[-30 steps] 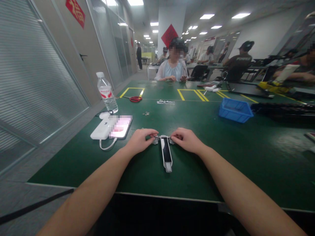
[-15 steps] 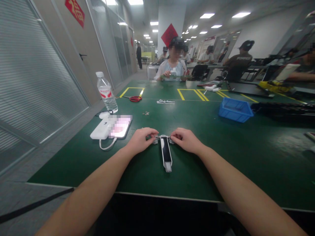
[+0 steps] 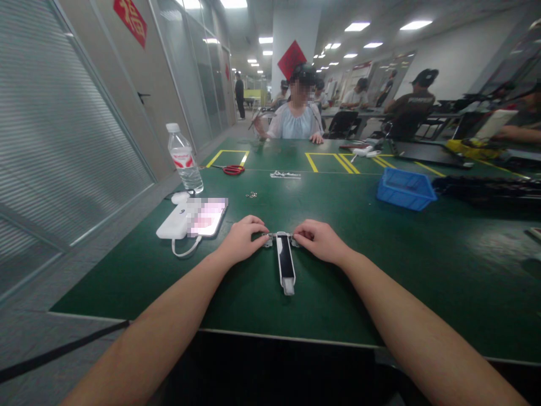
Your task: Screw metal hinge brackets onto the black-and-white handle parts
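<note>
A long white-and-black part [image 3: 286, 264] lies on the green table [image 3: 380, 270] in front of me, pointing toward me. Across its far end runs a small metal crosspiece [image 3: 279, 236]. My left hand [image 3: 242, 239] is closed, pinching the left end of that crosspiece. On the other side my right hand [image 3: 318, 239] is closed too, its fingertips pinching the right end. Both hands rest on the table surface.
A white power bank with cable [image 3: 174, 224] and a phone [image 3: 207, 217] lie at my left, a water bottle [image 3: 185, 160] behind them. Red scissors [image 3: 232, 170], small metal parts [image 3: 285, 175] and a blue bin [image 3: 404, 189] lie farther off. A person [image 3: 296, 115] sits opposite.
My hands have stayed on the crosspiece, the left fingers shifting slightly. The person opposite has moved their hands, raising one arm to the side.
</note>
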Demonstrator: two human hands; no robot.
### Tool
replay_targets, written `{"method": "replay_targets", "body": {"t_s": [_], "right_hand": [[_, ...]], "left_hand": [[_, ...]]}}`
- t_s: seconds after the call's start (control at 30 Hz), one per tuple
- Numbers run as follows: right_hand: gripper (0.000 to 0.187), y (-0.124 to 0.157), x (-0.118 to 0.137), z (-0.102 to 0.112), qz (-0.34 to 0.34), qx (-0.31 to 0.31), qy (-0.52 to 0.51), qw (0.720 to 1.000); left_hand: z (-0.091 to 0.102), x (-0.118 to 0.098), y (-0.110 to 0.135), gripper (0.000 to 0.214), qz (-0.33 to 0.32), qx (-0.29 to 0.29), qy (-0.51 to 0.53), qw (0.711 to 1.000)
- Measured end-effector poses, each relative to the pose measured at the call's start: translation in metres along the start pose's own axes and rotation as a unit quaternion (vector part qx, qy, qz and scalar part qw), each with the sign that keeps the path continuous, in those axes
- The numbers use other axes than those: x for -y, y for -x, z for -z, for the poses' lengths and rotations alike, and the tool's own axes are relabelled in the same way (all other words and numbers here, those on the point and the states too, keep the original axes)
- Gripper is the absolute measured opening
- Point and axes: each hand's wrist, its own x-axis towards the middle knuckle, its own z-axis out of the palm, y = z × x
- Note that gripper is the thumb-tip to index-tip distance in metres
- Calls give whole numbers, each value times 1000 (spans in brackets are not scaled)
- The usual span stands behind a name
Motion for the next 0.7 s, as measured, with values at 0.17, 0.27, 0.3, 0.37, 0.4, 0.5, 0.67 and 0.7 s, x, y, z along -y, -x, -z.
{"method": "replay_targets", "body": {"t_s": [0.17, 0.27, 0.3, 0.37, 0.4, 0.5, 0.67, 0.7], "right_hand": [[12, 0, 0, 0, 2, -1, 2, 1000], [12, 0, 0, 0, 3, -2, 2, 1000], [12, 0, 0, 0, 3, -1, 2, 1000], [12, 0, 1, 1, 2, 0, 2, 1000], [12, 0, 1, 1, 2, 0, 2, 1000], [12, 0, 1, 1, 1, 1, 5, 1000], [11, 0, -1, -1, 2, -2, 5, 1000], [11, 0, -1, -1, 2, -2, 4, 1000]], "left_hand": [[1, -2, 0, 16, -2, 18, -4, 1000], [1, -4, 0, 15, -9, 15, 0, 1000], [1, -5, 0, 14, -10, 13, 2, 1000], [2, -6, 0, 13, -10, 10, 5, 1000], [2, -6, 0, 13, -11, 8, 7, 1000], [2, -7, 0, 13, -20, 3, 14, 1000], [2, -7, -1, 13, -26, 2, 22, 999], [2, -7, -1, 13, -24, 4, 22, 999]]}}
